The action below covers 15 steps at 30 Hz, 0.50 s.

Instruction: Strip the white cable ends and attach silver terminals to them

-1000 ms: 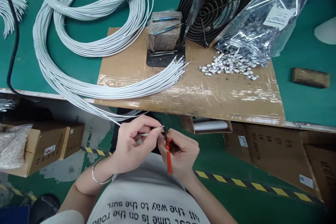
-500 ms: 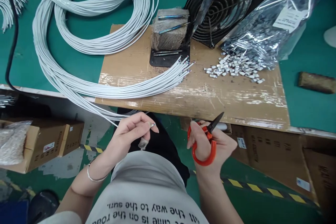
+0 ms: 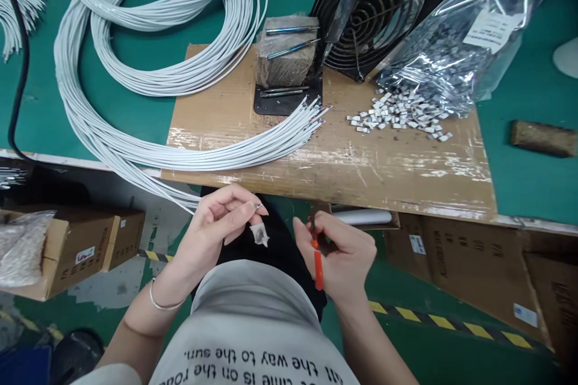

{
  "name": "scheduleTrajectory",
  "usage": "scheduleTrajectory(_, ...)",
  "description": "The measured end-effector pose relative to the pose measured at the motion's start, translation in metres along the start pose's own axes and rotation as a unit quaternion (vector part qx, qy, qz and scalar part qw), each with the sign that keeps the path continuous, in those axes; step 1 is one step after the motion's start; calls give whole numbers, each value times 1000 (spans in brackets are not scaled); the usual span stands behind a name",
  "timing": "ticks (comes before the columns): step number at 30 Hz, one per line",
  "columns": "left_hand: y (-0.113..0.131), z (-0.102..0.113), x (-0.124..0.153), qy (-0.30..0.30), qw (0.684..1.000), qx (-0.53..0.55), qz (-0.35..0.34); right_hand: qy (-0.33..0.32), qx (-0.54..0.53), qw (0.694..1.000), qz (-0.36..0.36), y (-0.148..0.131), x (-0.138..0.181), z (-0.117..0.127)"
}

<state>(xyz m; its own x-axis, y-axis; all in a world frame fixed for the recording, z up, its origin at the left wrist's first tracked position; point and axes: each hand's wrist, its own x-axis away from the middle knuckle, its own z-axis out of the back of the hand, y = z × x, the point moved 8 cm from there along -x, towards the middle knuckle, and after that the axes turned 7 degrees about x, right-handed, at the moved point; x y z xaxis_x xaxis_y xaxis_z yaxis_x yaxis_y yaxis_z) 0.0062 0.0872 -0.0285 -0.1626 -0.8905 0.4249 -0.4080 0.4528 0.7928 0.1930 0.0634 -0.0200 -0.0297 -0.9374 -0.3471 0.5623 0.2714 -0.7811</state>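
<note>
Head: left fingers [image 3: 238,218] grip wire [image 3: 259,207], right fingers [image 3: 339,231] scissors [image 3: 318,271]; gap between, cardboard edge [image 3: 289,188] ahead.

Factory wkshp: green workbench [image 3: 533,189] w/ white cable bundles [image 3: 217,158], fan guard [image 3: 361,24]; ctns [image 3: 456,264] below, hazard tape [image 3: 441,322] on flr [image 3: 474,367]

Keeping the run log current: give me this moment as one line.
Left hand: pinching wire tip | Right hand: holding orange-handled scissors, apart from left | Bench: white wire bundle, white pieces by clear bag
</note>
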Motion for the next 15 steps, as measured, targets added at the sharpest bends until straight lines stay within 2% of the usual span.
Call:
scheduleTrajectory(6, -5, -1, 2, -11, 1000, -3, 23, -66, 36, 995, 58, -15, -1, -12)
scheduleTrajectory(15, -7, 0, 4, -6, 1000, -3, 24, -59, 93, 990, 89, -23, -3, -12)
